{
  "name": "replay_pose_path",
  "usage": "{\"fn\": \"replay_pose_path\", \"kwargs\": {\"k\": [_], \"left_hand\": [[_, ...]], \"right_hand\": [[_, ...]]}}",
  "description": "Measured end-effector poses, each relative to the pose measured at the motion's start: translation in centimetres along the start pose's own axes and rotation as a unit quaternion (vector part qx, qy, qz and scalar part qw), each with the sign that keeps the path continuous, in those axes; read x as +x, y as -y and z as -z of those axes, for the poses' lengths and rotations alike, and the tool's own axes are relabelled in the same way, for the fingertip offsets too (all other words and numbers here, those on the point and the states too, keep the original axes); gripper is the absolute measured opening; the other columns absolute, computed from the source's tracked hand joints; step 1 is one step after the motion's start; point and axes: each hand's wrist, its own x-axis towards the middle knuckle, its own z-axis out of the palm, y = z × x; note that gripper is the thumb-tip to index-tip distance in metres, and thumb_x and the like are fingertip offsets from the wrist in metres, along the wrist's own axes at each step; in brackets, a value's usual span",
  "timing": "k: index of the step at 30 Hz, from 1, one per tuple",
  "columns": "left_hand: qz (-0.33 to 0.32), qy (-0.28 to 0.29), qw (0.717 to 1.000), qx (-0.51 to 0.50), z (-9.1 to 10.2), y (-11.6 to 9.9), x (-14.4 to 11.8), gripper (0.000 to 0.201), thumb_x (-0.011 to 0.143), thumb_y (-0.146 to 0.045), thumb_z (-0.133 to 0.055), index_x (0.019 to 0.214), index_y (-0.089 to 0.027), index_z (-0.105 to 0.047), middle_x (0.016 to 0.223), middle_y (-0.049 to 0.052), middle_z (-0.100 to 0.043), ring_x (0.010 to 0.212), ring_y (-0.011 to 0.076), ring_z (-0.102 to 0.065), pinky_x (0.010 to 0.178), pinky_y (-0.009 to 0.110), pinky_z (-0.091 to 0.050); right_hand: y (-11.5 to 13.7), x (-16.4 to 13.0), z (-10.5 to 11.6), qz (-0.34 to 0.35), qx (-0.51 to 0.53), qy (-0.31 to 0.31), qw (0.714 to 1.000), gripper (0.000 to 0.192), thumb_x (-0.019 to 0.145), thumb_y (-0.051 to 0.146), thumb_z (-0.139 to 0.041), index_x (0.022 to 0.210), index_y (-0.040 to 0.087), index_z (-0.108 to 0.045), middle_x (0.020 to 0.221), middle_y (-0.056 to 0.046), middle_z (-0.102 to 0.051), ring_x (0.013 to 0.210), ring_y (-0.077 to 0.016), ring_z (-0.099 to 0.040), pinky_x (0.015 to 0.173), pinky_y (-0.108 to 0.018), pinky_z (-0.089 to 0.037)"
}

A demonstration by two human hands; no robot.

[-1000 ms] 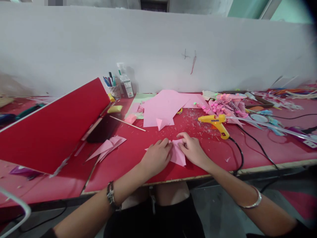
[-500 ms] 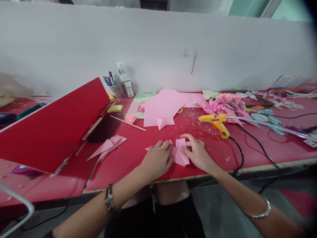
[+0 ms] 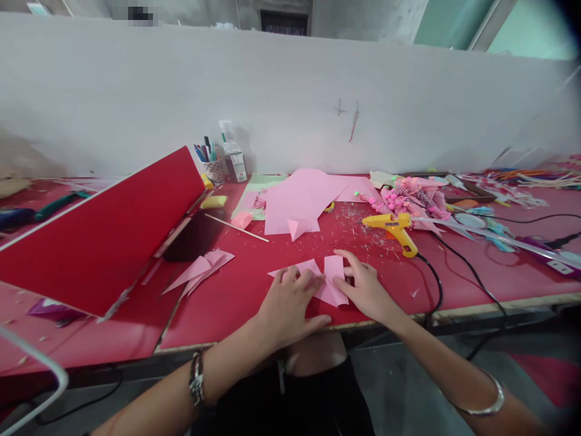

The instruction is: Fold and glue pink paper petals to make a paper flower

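A folded piece of pink paper (image 3: 333, 272) lies on the red table close to its front edge, creased with a narrow upright flap at its right. My right hand (image 3: 363, 284) grips this flap's right side, thumb on the paper and index finger curled at its top corner. My left hand (image 3: 290, 306) is spread over the paper's left part, fingertips touching it and thumb stretched away to the right. Under those fingers, part of the paper is hidden; a pointed pink end (image 3: 279, 272) sticks out at the left.
A yellow glue gun (image 3: 393, 230) with its black cable lies to the right. Folded pink pieces (image 3: 200, 272) rest at the left, near a tilted red board (image 3: 113, 230). Larger pink sheets (image 3: 295, 194) lie behind my hands. Pink decorations (image 3: 408, 197) are heaped at the back right.
My left hand has opened, its thumb moving down and away from the paper. My right hand stays at the flap. The camera view has tilted slightly upward.
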Motion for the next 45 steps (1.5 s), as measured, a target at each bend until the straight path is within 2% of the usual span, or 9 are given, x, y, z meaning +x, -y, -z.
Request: {"fn": "replay_pose_path", "kwargs": {"k": [5, 10, 17, 28, 33, 35, 40, 43, 45], "left_hand": [[-0.02, 0.009, 1.0, -0.005, -0.2, 0.1, -0.2, 0.069, 0.07, -0.066, -0.039, 0.126, -0.026, -0.036, 0.118, 0.009, -0.043, 0.099, 0.0291, -0.038, 0.084, 0.045, -0.034], [-0.021, 0.004, 1.0, 0.015, -1.0, 0.2, -0.7, 0.076, 0.066, -0.07, -0.04, 0.129, -0.028, -0.032, 0.126, 0.011, -0.036, 0.106, 0.0322, -0.034, 0.089, 0.049, -0.029], [-0.023, 0.032, 0.998, 0.049, -1.1, 0.1, -0.6, 0.081, 0.062, -0.071, -0.044, 0.131, -0.034, -0.025, 0.129, 0.013, -0.033, 0.11, 0.0353, -0.033, 0.089, 0.054, -0.025], [-0.034, 0.089, 0.991, 0.099, -0.8, -1.4, -1.0, 0.096, 0.051, -0.063, -0.063, 0.132, -0.038, -0.018, 0.134, 0.017, -0.031, 0.118, 0.0413, -0.026, 0.086, 0.057, -0.025], [-0.05, 0.067, 0.993, 0.079, -0.4, -1.2, -1.0, 0.09, 0.053, -0.067, -0.058, 0.131, -0.035, -0.026, 0.13, 0.015, -0.039, 0.12, 0.0383, -0.026, 0.092, 0.055, -0.019], [-0.049, 0.05, 0.996, 0.054, -0.1, -0.8, -1.0, 0.085, 0.058, -0.07, -0.05, 0.13, -0.031, -0.029, 0.127, 0.013, -0.042, 0.12, 0.0354, -0.028, 0.096, 0.053, -0.016], [-0.025, -0.005, 0.995, -0.092, 1.2, 0.3, 0.0, 0.059, 0.078, -0.058, -0.036, 0.126, -0.024, -0.038, 0.12, 0.008, -0.048, 0.115, 0.025, -0.037, 0.1, 0.048, -0.014], [0.011, -0.011, 0.972, -0.235, 1.9, 0.7, 0.8, 0.038, 0.079, -0.046, -0.044, 0.105, -0.02, -0.054, 0.102, 0.004, -0.058, 0.099, 0.0197, -0.049, 0.094, 0.04, -0.028], [0.031, 0.003, 0.943, -0.333, 2.1, 1.1, 1.1, 0.026, 0.08, -0.037, -0.044, 0.084, -0.016, -0.059, 0.081, 0.002, -0.062, 0.078, 0.0147, -0.054, 0.077, 0.029, -0.04]], "right_hand": [[-0.4, -0.4, 0.1, -0.012, -0.022, -0.014, 1.0, 0.046, 0.076, 0.022, -0.044, 0.121, 0.02, -0.034, 0.062, 0.004, -0.063, 0.074, -0.0166, -0.059, 0.092, -0.041, -0.021], [-0.1, -0.8, 0.4, -0.015, 0.012, -0.016, 1.0, 0.06, 0.073, 0.03, -0.051, 0.127, 0.021, -0.027, 0.084, -0.002, -0.067, 0.093, -0.02, -0.056, 0.093, -0.042, -0.021], [-0.1, -1.6, 0.7, -0.001, 0.006, 0.025, 1.0, 0.057, 0.076, 0.019, -0.042, 0.13, 0.023, -0.024, 0.054, 0.007, -0.055, 0.059, -0.0169, -0.055, 0.083, -0.043, -0.031], [-1.3, -2.7, 1.1, 0.008, -0.074, -0.02, 0.997, 0.053, 0.076, 0.02, -0.043, 0.127, 0.023, -0.03, 0.053, 0.007, -0.051, 0.058, -0.0161, -0.055, 0.088, -0.044, -0.026], [-2.2, -3.2, 2.1, -0.032, -0.046, -0.023, 0.998, 0.053, 0.077, 0.024, -0.041, 0.128, 0.02, -0.028, 0.063, 0.002, -0.055, 0.063, -0.019, -0.057, 0.073, -0.038, -0.04], [-2.2, -3.2, 2.6, -0.038, -0.008, -0.028, 0.999, 0.055, 0.078, 0.025, -0.041, 0.13, 0.021, -0.025, 0.079, -0.003, -0.059, 0.073, -0.0202, -0.058, 0.069, -0.035, -0.044], [-0.1, -2.4, 2.8, 0.018, 0.124, -0.026, 0.992, 0.056, 0.079, 0.024, -0.043, 0.131, 0.024, -0.022, 0.113, -0.009, -0.053, 0.1, -0.0194, -0.053, 0.084, -0.036, -0.042], [1.7, -1.7, 2.2, 0.056, 0.198, -0.003, 0.979, 0.058, 0.08, 0.023, -0.044, 0.132, 0.024, -0.019, 0.111, -0.008, -0.054, 0.1, -0.0183, -0.054, 0.084, -0.034, -0.044], [2.7, -1.2, 1.7, 0.074, 0.214, 0.0, 0.974, 0.057, 0.08, 0.023, -0.044, 0.132, 0.025, -0.019, 0.114, -0.008, -0.053, 0.102, -0.0181, -0.052, 0.085, -0.033, -0.043]]}}
